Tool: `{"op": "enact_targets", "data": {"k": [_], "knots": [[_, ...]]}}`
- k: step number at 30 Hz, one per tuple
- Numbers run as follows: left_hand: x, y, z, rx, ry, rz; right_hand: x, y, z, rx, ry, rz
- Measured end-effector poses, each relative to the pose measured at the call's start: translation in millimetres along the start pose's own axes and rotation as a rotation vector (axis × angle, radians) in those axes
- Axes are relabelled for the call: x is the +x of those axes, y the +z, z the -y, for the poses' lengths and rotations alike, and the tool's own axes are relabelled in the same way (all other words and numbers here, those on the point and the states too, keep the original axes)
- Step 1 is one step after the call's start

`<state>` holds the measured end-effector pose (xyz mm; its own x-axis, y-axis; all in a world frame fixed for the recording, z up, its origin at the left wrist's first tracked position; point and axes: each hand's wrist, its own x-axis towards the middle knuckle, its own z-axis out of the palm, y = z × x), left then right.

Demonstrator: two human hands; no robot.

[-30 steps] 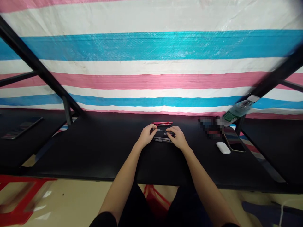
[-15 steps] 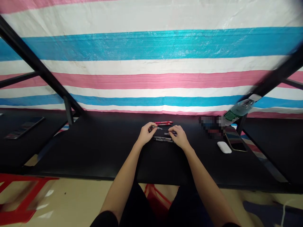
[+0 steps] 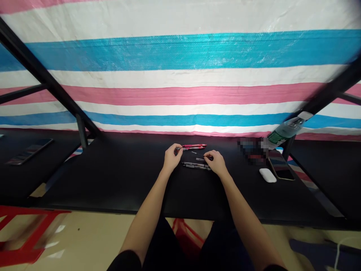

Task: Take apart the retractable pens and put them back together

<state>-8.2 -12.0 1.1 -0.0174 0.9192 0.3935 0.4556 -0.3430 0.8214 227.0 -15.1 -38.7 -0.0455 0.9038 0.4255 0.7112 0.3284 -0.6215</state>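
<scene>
My left hand is closed in a pinch beside the left ends of the red pens. Its fingers hide most of whatever small piece they hold. To the right, my right hand also pinches, with a thin dark bit showing at the fingertips; its kind is unclear. Between the hands a tiny clear piece lies on the black table. A short grey-clear tube, like a pen part, lies against my right fingertips. Nearer to me, clear pens with dark parts lie side by side.
At the right lie a white earphone case and a phone, with a tilted water bottle behind them. A blurred patch covers items beside the bottle. Black metal posts flank the table; striped sheeting hangs behind.
My hands have moved slightly apart, and the thin pen piece that stretched between them is no longer there. The tiny clear piece now shows on the table between them.
</scene>
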Motion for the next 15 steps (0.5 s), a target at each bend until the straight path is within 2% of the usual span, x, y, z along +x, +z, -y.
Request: {"op": "enact_targets", "data": {"k": [9, 15], "knots": [[-1.0, 1.5, 1.7, 0.036, 0.029, 0.054, -3.0, 5.0, 8.4, -0.002, -0.032, 0.030], [-1.7, 1.5, 4.6, 0.047, 0.044, 0.071, -0.8, -6.1, 10.7, 0.074, -0.076, 0.049]]}}
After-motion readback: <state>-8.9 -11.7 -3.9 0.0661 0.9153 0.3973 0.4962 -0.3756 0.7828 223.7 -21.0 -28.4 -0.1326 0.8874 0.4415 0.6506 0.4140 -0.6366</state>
